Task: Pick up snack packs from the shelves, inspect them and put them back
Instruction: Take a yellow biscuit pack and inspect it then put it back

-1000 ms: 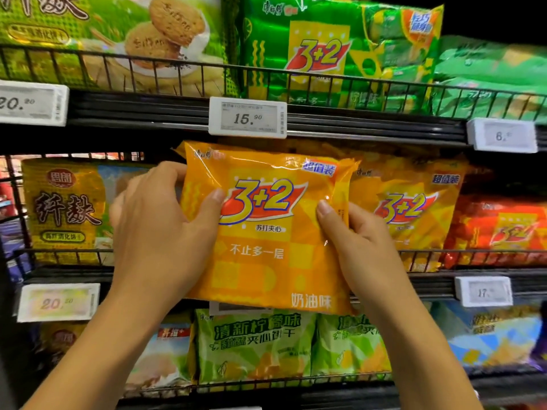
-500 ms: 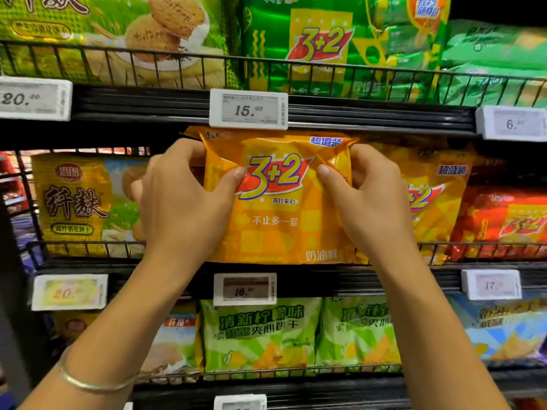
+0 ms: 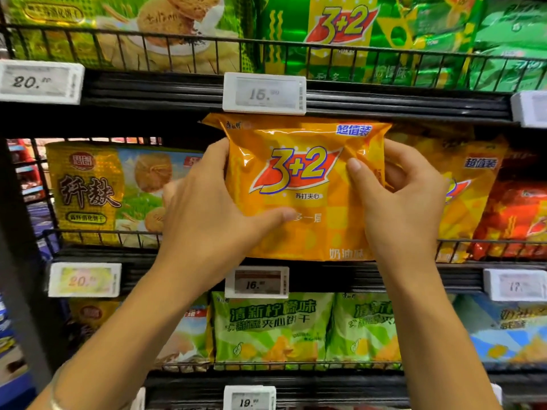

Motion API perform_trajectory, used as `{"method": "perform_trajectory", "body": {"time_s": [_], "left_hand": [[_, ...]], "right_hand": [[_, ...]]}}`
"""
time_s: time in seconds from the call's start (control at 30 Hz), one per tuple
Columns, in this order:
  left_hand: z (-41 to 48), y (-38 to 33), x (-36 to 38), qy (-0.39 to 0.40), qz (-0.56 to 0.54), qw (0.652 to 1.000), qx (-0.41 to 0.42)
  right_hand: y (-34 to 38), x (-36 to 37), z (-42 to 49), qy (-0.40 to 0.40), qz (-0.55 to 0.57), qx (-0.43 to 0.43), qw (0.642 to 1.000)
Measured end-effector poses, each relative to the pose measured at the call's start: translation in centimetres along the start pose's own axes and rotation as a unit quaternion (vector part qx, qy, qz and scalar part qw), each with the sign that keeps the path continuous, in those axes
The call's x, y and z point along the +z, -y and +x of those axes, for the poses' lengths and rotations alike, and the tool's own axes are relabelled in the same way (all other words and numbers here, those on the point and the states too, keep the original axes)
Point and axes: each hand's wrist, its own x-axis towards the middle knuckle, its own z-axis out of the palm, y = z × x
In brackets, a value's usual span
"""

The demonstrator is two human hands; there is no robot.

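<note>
Seemingly mid-return, from the head view, both hands held an orange 3+2 snack pack (image 3: 299,187) upright at the middle shelf (image 3: 384,275), its bottom edge at the wire rail. The left hand (image 3: 207,214) gripped its left side, thumb across the front; the right hand (image 3: 405,202) pinched its right edge. Next, probably, the pack needed pushing back beside its matching pack (image 3: 470,184) before both hands let go.

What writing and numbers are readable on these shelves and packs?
"3+2": orange pack held by both hands.
"3+2": green pack, top shelf.
"20.": price tag, upper left.
"15.": price tag.
"16.": price tag.
"19.": price tag.
Small digits and other tags: blurred.
</note>
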Motion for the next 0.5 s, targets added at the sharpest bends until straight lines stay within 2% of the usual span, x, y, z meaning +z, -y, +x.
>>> {"method": "perform_trajectory", "body": {"time_s": [0.13,0.27,0.4,0.5], "left_hand": [[-0.6,0.6,0.4,0.101,0.124,0.986,0.051],[-0.9,1.5,0.3,0.136,0.153,0.976,0.078],[-0.6,1.8,0.1,0.118,0.066,0.988,0.079],[-0.1,2.0,-0.3,0.106,0.056,0.989,0.091]], "right_hand": [[-0.4,0.1,-0.4,-0.007,-0.002,0.009,1.000],[-0.4,-0.1,-0.6,0.004,-0.008,0.002,1.000],[-0.6,-0.2,-1.0,0.022,-0.002,0.002,1.000],[-0.8,-0.6,-1.5,0.047,0.030,0.018,0.998]]}}
